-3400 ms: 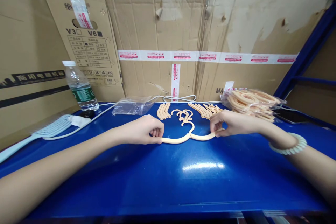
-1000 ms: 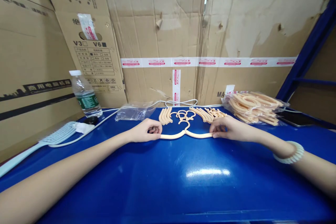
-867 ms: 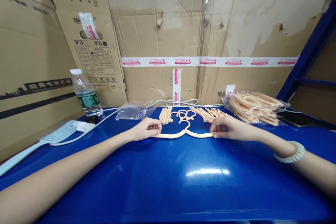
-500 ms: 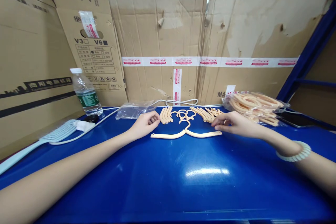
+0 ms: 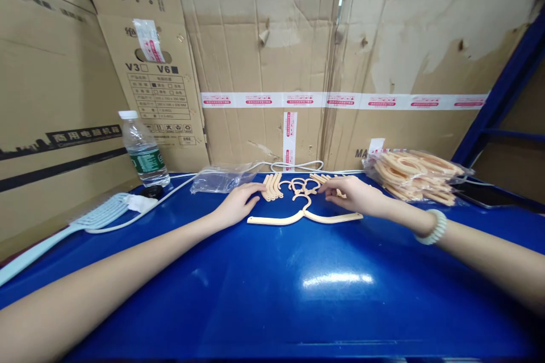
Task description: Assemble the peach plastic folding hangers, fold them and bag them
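Note:
A beige plastic clothes hanger lies on the blue table, its hook pointing away from me and its two arms spread sideways. Behind its left arm, my left hand reaches to a row of loose hanger arms; its fingertips are at the nearest one, thumb apart. My right hand hovers with bent, parted fingers beside the loose hanger hooks, seemingly holding nothing. It covers much of a second row of hanger arms.
A plastic bag of beige hanger parts lies back right, near a dark phone. Back left are a water bottle, a pale-blue brush, a clear bag and a white cable. Cardboard walls the back.
My right hand has moved left, from the right row of parts toward the hooks. My left hand has shifted slightly, its fingers straightening toward the left row. The hanger stays in place.

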### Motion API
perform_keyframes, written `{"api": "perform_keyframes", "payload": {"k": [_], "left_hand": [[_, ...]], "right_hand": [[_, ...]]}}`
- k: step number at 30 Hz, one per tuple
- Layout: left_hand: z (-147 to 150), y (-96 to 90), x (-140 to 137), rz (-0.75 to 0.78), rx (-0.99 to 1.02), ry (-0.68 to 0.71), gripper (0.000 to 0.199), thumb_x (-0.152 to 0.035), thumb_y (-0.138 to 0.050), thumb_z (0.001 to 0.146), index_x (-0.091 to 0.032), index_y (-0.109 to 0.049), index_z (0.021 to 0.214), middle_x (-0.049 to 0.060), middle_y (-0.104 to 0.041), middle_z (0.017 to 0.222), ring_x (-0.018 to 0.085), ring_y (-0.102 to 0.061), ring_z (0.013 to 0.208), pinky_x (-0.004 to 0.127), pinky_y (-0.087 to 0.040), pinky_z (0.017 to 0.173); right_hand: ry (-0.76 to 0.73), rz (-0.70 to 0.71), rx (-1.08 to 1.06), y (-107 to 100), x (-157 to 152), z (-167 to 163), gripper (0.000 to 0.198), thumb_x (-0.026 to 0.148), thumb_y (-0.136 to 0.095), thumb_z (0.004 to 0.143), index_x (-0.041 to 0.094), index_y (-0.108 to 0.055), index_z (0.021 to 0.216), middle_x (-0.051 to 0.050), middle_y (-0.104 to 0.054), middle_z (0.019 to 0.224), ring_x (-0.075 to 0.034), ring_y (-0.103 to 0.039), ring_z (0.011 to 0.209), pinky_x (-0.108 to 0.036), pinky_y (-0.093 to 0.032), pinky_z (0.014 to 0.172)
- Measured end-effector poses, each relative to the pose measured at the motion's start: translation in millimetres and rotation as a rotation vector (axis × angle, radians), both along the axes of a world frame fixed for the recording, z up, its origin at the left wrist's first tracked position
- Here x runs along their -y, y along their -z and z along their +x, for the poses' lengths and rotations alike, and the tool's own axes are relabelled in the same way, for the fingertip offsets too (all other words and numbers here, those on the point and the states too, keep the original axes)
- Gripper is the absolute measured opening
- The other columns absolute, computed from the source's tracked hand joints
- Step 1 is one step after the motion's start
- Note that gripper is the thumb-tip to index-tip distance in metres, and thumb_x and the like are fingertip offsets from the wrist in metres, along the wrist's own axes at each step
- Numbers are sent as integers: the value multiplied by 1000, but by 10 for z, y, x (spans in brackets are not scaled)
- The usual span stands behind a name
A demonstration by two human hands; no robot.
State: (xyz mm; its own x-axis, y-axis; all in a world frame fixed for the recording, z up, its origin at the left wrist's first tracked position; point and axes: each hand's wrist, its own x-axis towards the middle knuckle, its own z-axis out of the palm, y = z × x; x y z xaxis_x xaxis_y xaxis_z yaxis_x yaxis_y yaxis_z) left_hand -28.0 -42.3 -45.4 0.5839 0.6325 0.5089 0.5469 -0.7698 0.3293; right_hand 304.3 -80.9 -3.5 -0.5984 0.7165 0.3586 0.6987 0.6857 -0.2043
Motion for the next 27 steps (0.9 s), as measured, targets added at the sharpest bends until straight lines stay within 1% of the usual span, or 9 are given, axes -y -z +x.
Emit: {"api": "perform_keyframes", "payload": {"k": [2, 5, 9, 11, 14, 17, 20, 24, 27], "left_hand": [[-5, 1, -2, 8, -18, 4, 31, -11, -47, 88, -16, -65, 113, 11, -66, 123, 25, -60, 118, 47, -43, 106], [-10, 2, -6, 13, -38, 19, 29, -11, -47, 88, -15, -66, 111, 12, -68, 119, 25, -62, 114, 46, -45, 103], [-5, -5, -4, 27, -34, 34, 27, -9, -49, 88, -16, -66, 107, 11, -68, 114, 24, -62, 110, 44, -47, 100], [-2, -9, 1, 32, -28, 41, 26, -9, -49, 89, -16, -67, 105, 11, -67, 111, 23, -63, 107, 43, -47, 98], [-1, -11, 7, 31, -22, 56, 23, -10, -49, 90, -18, -68, 101, 9, -64, 107, 22, -62, 103, 41, -48, 97], [-1, -14, 8, 23, -20, 70, 20, -13, -50, 92, -19, -69, 96, 8, -61, 104, 21, -61, 102, 40, -47, 97], [2, -18, 1, 14, -28, 83, 19, -14, -49, 92, -19, -68, 94, 7, -60, 104, 21, -60, 103, 39, -46, 98], [7, -20, -11, 9, -48, 94, 19, -14, -48, 93, -19, -66, 91, 7, -62, 105, 22, -58, 106, 39, -44, 98], [10, -20, -13, 8, -63, 95, 18, -15, -48, 93, -19, -65, 90, 7, -64, 105, 22, -58, 106, 39, -42, 97]], "right_hand": [[-54, 25, 43, -20, -97, -109, 26, 15, -54, 87, 15, -68, 108, -11, -70, 95, -21, -65, 81, -33, -49, 73], [-135, 43, 91, -29, -245, -233, 28, 12, -56, 87, 16, -69, 111, -13, -67, 109, -23, -64, 95, -35, -49, 84], [-195, 42, 119, 22, -395, -296, 20, 12, -58, 87, 16, -72, 101, -11, -70, 103, -21, -66, 93, -33, -50, 86], [-185, 60, 107, 43, -438, -292, 18, 13, -57, 89, 16, -73, 97, -11, -71, 99, -21, -67, 90, -32, -51, 84], [-124, 108, 69, 24, -475, -262, 20, 15, -53, 91, 15, -72, 98, -12, -72, 97, -22, -67, 89, -33, -51, 81], [-42, 151, 29, -54, -504, -233, 23, 17, -50, 93, 14, -72, 98, -12, -73, 92, -23, -68, 84, -32, -50, 76], [4, 174, 27, -158, -555, -239, 23, 19, -50, 93, 14, -72, 95, -11, -74, 86, -22, -69, 77, -31, -50, 72], [0, 232, 75, -289, -667, -337, 27, 17, -46, 95, 14, -72, 98, -12, -72, 95, -22, -67, 89, -32, -49, 81], [-21, 254, 160, -348, -755, -476, 26, 16, -47, 95, 15, -72, 100, -12, -69, 100, -22, -64, 93, -32, -48, 83]]}}
